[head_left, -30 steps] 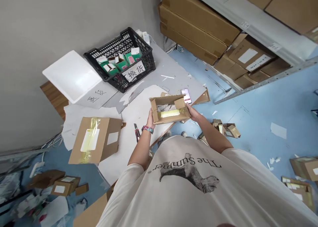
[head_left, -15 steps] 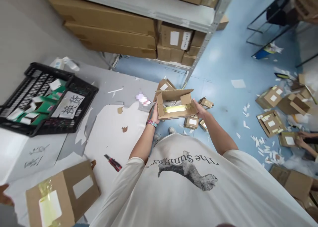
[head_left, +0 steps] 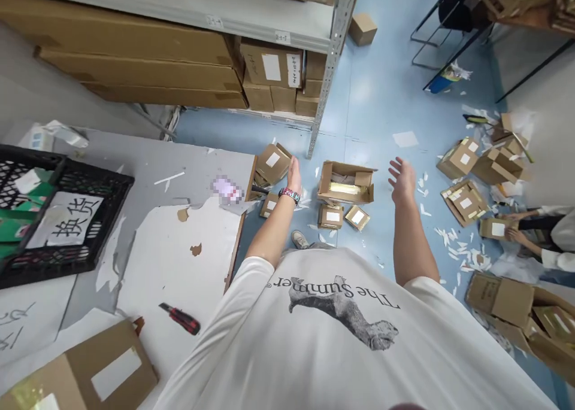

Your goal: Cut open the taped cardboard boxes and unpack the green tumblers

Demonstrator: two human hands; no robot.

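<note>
An open cardboard box [head_left: 345, 197] with yellowish tape inside is low over the blue floor, apart from both hands. I cannot tell whether it rests there or is still dropping. To its left, my left hand [head_left: 294, 179], with a patterned wristband, holds nothing, its fingers stretched out. On the other side my right hand [head_left: 403, 181] is empty with its fingers spread. Small cardboard boxes [head_left: 330, 216] lie just below the open one, and a labelled carton [head_left: 272, 163] sits beyond my left hand.
The worktable [head_left: 211, 242] at left bears a red-and-black utility knife [head_left: 180, 318], a taped carton [head_left: 110, 362] and a black crate [head_left: 108, 224] of green boxes. A metal shelf [head_left: 327, 69] stands ahead. At right, a co-worker's hands [head_left: 514, 233] hold a box among cartons and paper scraps.
Both hands have let go of the open cardboard box and moved apart, the right one farther out. The box is now lower, between them. The view has shifted to the right.
</note>
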